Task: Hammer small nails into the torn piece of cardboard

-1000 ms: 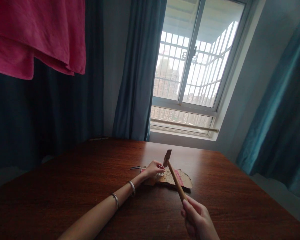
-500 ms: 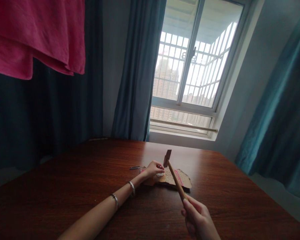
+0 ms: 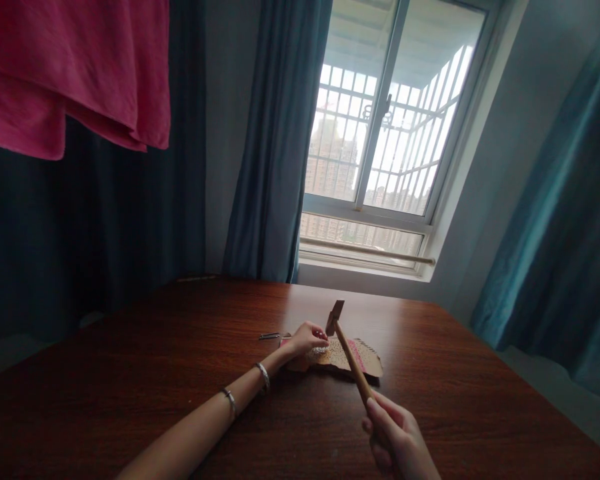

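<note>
The flat, torn-edged piece of tan cardboard with pink patches and dark speckles point(image 3: 371, 361) lay near the middle of the dark reddish-brown wood-grain counter point(image 3: 130, 393). Over its left part was the left hand point(image 3: 310, 339), its fingertips drawn together; whether they pinched anything small could not be told. The right hand point(image 3: 397, 430) was closed around the lower end of a light wooden-handled hammer with a brownish head point(image 3: 351, 359). The handle slanted up across the view of the cardboard, and the head was just beside the left fingertips; contact was unclear. A thin silvery metal implement point(image 3: 269, 336) lay just left of the cardboard. Two silvery bangles point(image 3: 265, 378) circled the left wrist and forearm. Beyond the counter were a long blue curtain point(image 3: 270, 173) and a metal-framed sliding window point(image 3: 380, 207), and a bright pink cloth point(image 3: 100, 73) hung at upper left.
</note>
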{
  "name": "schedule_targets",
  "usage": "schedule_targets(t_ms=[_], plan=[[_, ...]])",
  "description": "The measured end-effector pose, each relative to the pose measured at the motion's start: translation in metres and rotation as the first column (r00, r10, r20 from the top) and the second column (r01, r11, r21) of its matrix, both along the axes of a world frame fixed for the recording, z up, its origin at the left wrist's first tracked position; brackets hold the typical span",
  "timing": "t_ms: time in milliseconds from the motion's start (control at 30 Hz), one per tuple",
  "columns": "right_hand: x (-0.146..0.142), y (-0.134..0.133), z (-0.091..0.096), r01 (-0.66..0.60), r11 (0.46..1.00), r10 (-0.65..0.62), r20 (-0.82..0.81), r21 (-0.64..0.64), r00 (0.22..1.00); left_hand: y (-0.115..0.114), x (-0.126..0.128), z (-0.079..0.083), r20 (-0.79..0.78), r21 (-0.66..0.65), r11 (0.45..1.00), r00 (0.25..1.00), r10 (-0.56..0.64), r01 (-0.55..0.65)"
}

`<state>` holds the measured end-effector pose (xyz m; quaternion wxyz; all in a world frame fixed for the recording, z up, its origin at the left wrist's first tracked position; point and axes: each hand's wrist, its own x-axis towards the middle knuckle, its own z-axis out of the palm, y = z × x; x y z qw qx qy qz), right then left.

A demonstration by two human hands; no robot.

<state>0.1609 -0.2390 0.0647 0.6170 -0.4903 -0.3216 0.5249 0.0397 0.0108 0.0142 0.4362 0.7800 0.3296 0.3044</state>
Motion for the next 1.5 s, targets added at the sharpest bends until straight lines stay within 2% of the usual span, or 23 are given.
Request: schedule_targets(t_ms=[333, 733, 1000, 1200, 1500], plan=[[0.003, 0.002, -0.009, -0.004, 1.000, 0.004, -0.018, -0.026, 1.000, 0.007, 0.001, -0.009, 0.029, -0.009, 0.999, 0.999, -0.038, 0.039], [0.002, 0.000, -0.004, -0.008, 1.000, 0.008, 0.025, -0.009, 1.000, -0.002, -0.001, 0.002, -0.017, 0.014, 1.000, 1.000, -0.016, 0.016], [0.001, -0.001, 0.000, -0.019, 0.999, 0.019, 0.006, -0.029, 1.000, 0.001, -0.001, -0.002, -0.016, 0.029, 0.999, 1.000, -0.016, 0.016], [0.001, -0.001, 0.000, -0.020, 1.000, 0.020, 0.023, 0.004, 1.000, 0.004, 0.000, -0.006, -0.017, 0.026, 1.000, 1.000, -0.014, 0.014], [0.002, -0.002, 0.003, 0.006, 1.000, -0.007, 0.012, 0.009, 1.000, 0.000, -0.002, 0.000, -0.012, 0.029, 0.998, 0.998, -0.064, 0.064]])
